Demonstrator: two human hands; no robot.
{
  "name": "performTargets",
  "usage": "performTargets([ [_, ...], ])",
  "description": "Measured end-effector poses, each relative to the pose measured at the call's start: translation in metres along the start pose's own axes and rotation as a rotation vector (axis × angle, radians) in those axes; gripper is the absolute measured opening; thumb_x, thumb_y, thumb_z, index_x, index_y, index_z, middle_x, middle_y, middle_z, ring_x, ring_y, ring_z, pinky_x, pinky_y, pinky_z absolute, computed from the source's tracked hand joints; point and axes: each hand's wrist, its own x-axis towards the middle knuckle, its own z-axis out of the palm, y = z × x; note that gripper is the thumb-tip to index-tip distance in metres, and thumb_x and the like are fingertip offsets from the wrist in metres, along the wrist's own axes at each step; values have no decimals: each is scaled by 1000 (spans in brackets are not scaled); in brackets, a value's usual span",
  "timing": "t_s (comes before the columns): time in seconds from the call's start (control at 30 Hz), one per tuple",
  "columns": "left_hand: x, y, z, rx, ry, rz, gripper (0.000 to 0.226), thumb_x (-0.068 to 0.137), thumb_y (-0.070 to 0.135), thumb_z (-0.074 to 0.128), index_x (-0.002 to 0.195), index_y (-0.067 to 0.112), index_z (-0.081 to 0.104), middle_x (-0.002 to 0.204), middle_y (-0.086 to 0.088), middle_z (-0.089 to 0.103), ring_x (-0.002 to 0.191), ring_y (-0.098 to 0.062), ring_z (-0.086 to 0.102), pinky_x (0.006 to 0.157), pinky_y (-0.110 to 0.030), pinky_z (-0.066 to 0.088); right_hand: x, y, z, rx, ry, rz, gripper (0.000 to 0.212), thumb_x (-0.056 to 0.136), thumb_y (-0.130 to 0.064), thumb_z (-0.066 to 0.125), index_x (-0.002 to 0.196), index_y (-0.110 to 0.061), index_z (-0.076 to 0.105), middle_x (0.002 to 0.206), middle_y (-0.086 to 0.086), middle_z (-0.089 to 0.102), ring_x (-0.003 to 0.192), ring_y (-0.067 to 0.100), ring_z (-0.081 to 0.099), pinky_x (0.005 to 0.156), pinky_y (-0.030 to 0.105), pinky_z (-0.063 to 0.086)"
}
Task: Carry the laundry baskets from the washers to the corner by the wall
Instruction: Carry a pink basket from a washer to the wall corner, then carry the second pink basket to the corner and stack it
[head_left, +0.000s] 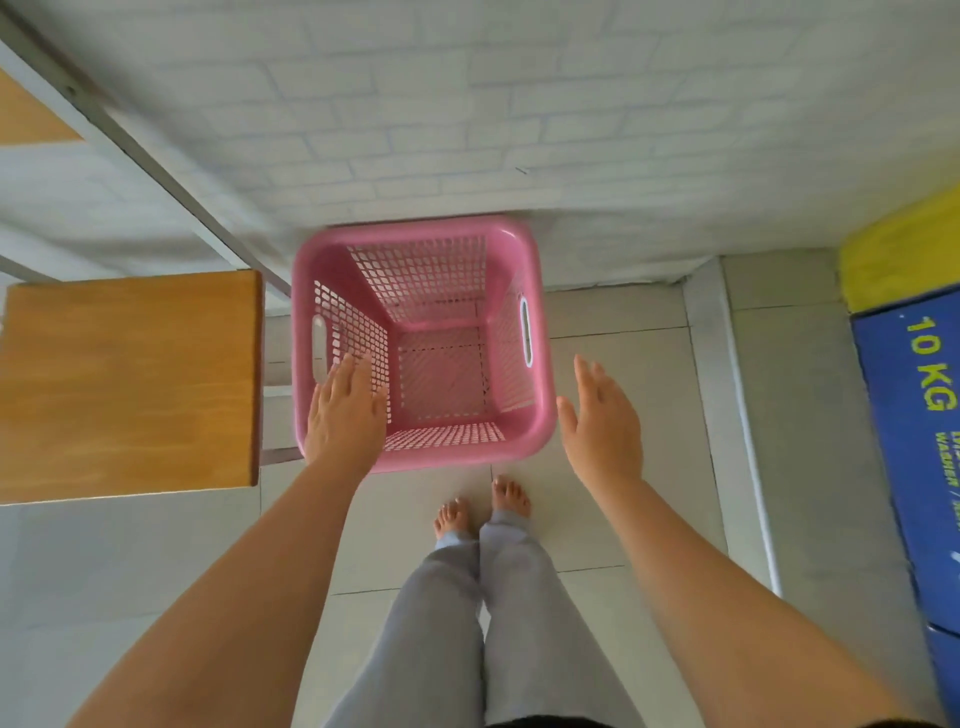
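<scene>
An empty pink laundry basket (423, 291) with perforated walls and slot handles stands on the tiled floor against the white brick wall. My left hand (347, 410) hovers over its near-left rim, fingers spread, holding nothing. Just right of the basket's right side, my right hand (602, 421) is open too and apart from the rim. Whether the left hand touches the rim I cannot tell.
A wooden-topped table (130, 384) with a metal frame stands directly left of the basket. A blue and yellow washer (919, 415) marked "10 KG" is at the right edge. My bare feet (483, 506) stand on pale tiles just before the basket.
</scene>
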Motion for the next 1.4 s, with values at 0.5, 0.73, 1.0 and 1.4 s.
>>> performTargets([
  [0.5, -132, 34, -36, 108, -85, 505, 50, 103, 31, 32, 149, 11, 31, 155, -13, 32, 145, -29, 25, 120, -43, 16, -206, 21, -47, 132, 88, 391, 55, 100, -31, 40, 150, -12, 28, 155, 14, 32, 140, 29, 34, 114, 39, 30],
  [0.73, -200, 79, -14, 210, -164, 744, 44, 101, 22, 40, 139, 2, 44, 142, -20, 46, 133, -37, 41, 113, -49, 28, -331, 55, -48, 249, 173, 651, 54, 101, -36, 34, 151, -16, 25, 157, 9, 27, 143, 26, 30, 116, 38, 25],
  [1.0, -325, 161, 42, 285, -270, 1047, 48, 102, 32, 35, 145, 10, 38, 148, -12, 42, 137, -31, 37, 114, -44, 31, -479, 124, -40, 359, 298, 964, 51, 102, -36, 33, 148, -15, 32, 155, 10, 32, 140, 28, 34, 114, 40, 27],
  [1.4, -547, 235, 174, 370, -380, 1338, 50, 101, 32, 38, 146, 9, 38, 147, -13, 43, 136, -31, 39, 113, -42, 33, -711, 234, -11, 418, 433, 1277, 52, 99, -36, 41, 145, -13, 35, 150, 7, 42, 136, 27, 40, 112, 43, 33],
])
